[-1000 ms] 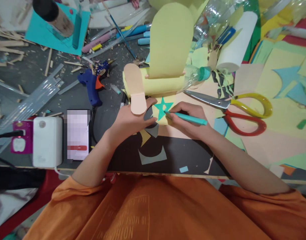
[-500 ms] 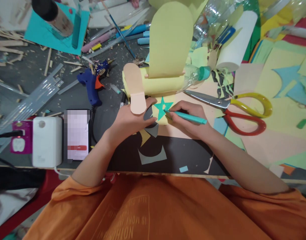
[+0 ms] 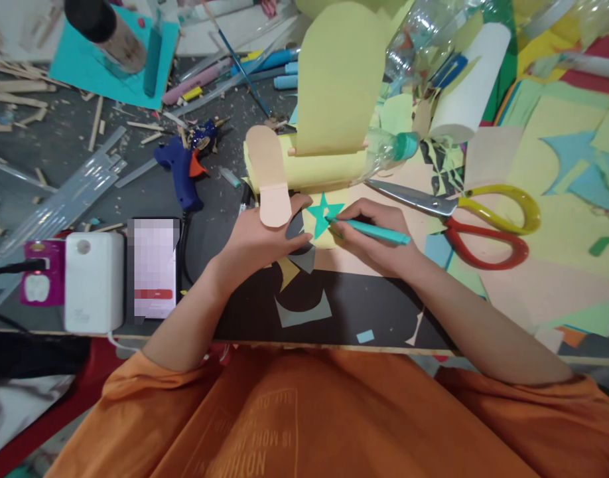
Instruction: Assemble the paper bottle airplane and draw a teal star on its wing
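My right hand (image 3: 371, 240) is closed round a teal pen (image 3: 379, 232), its tip resting on a teal paper star (image 3: 320, 216). The star lies on the near yellow wing of a paper model plane (image 3: 329, 133). My left hand (image 3: 262, 242) presses flat on the model just left of the star, fingers stretched, under a peach paper tail piece (image 3: 270, 179). A clear plastic bottle (image 3: 414, 60) forms the model's body at the upper right.
Scissors (image 3: 464, 212) with red and yellow handles lie right of my hands. A blue glue gun (image 3: 185, 166) sits to the left, with a phone (image 3: 154, 265) and white charger (image 3: 93, 282) near the table edge. Coloured paper sheets, scraps, wooden sticks and pens cover the table.
The pen tip has crept slightly up and left across the star. My left hand has stayed in place.
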The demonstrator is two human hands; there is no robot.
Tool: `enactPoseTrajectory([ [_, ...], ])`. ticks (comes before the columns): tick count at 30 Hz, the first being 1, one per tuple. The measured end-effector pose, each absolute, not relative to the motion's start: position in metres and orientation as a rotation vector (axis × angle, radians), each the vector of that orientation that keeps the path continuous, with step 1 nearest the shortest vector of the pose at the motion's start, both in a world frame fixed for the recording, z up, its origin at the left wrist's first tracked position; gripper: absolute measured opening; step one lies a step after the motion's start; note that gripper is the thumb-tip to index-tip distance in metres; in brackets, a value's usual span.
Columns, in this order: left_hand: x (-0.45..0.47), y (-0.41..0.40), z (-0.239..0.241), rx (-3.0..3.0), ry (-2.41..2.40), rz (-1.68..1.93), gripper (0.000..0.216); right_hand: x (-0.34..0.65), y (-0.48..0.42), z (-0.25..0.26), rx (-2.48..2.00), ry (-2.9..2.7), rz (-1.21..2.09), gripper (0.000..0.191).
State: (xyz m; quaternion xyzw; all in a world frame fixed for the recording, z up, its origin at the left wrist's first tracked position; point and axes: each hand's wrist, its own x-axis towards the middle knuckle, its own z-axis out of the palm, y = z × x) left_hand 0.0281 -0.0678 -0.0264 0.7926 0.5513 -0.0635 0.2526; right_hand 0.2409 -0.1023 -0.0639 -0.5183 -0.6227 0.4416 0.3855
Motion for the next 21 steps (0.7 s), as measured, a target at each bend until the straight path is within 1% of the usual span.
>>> enactPoseTrajectory([
  [11, 0.0285, -0.0682, -0.0265, 2.167, 1.496, -0.186, 0.053, 0.2409, -0.1012, -0.0636, -1.316, -1.596, 1.072, 0.012],
  [21, 0.0281, -0.0682, -0.0272, 2.172, 1.493, -0.164, 0.053, 0.241, -0.1016, -0.0654, -1.318, -1.603, 1.096, 0.014],
])
